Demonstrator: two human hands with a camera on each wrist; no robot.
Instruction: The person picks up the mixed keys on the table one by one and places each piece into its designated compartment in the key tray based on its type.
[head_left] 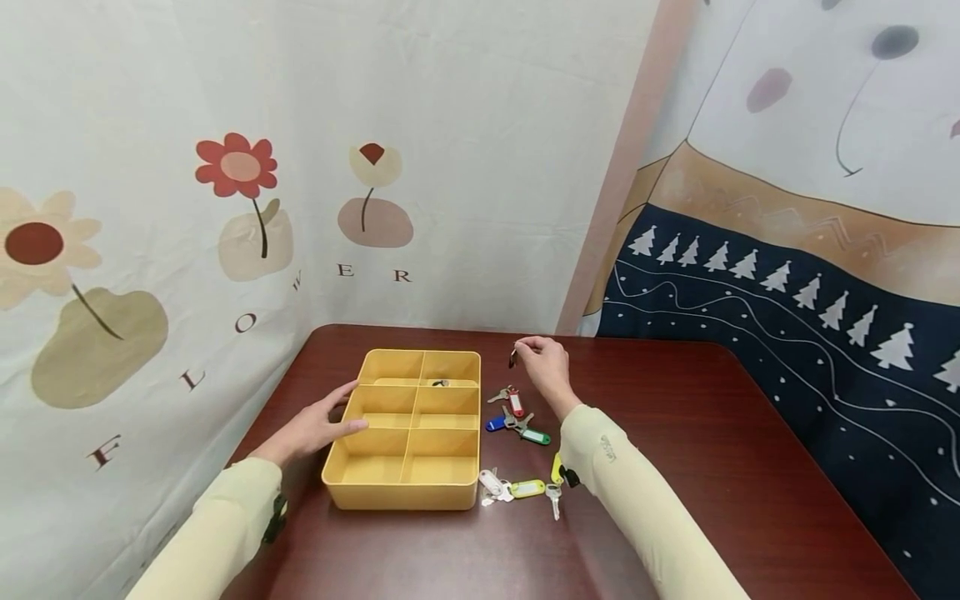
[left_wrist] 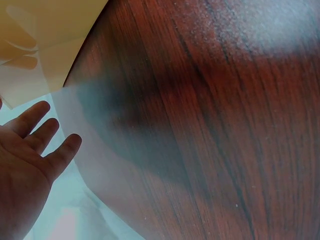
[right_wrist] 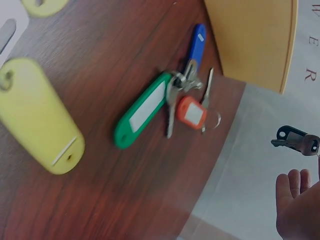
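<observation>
My right hand (head_left: pixel 546 367) pinches a key with a black tag (right_wrist: pixel 300 141) above the table, right of the box's far end. My left hand (head_left: pixel 315 427) rests at the left side of a yellow divided box (head_left: pixel 401 497), fingers extended and thumb over the rim. In the box's far right compartment lies a small dark and silvery thing (head_left: pixel 440 382), too small to make out. Keys with a red tag (head_left: pixel 516 403), a blue tag (head_left: pixel 496 424) and a green tag (head_left: pixel 535 436) lie close together on the table, nearest to my right hand.
Closer to me, right of the box, lie keys with a white tag (head_left: pixel 491 482) and a yellow tag (head_left: pixel 528 488); another yellow tag (head_left: pixel 557 468) is partly behind my right sleeve. The brown wooden table (head_left: pixel 675 467) meets printed curtains (head_left: pixel 480 208) at the back.
</observation>
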